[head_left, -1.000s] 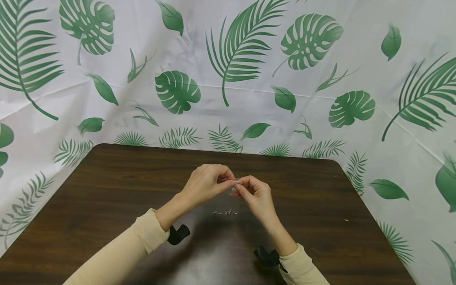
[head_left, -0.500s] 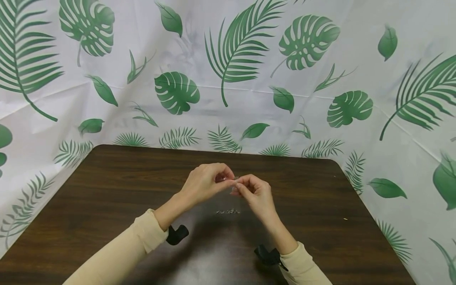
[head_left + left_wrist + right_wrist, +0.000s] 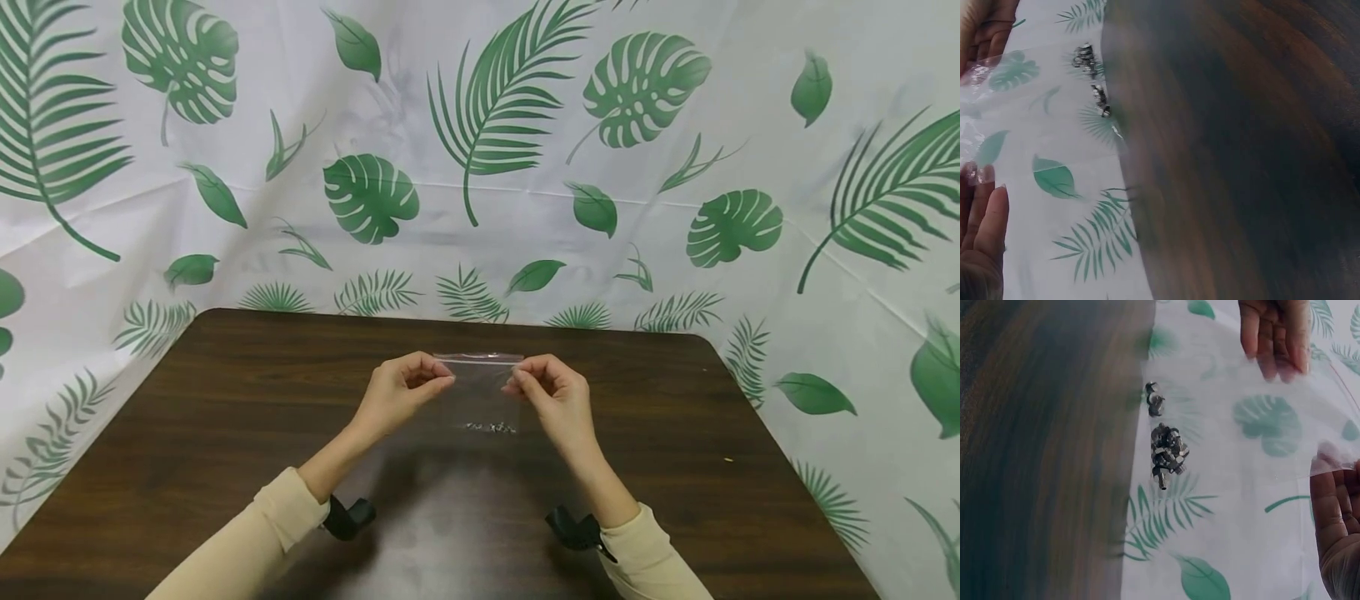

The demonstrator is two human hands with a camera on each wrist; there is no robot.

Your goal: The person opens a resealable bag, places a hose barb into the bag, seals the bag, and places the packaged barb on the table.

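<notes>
A clear zip bag (image 3: 480, 392) hangs upright between my two hands above the table, its white zip line along the top. My left hand (image 3: 401, 387) pinches its upper left edge. At the upper right edge, my right hand (image 3: 555, 396) pinches it between thumb and fingers. Small silvery metal pieces (image 3: 1167, 450), which look like screws or studs, lie gathered along the bag's bottom; their exact kind is too small to tell. In the left wrist view the same metal pieces (image 3: 1088, 62) show through the plastic, with both hands at the left side.
A dark brown wooden table (image 3: 262, 400) lies below my hands. A white cloth with green leaves (image 3: 480, 242) hangs behind it. One tiny yellow bit (image 3: 728, 459) lies on the table at the right. Black straps with cameras (image 3: 573, 529) sit on both wrists.
My hands were close together at the bag's top; the left hand has since moved left, away from the right hand. The bag now spreads flat between them, with its contents slightly higher.
</notes>
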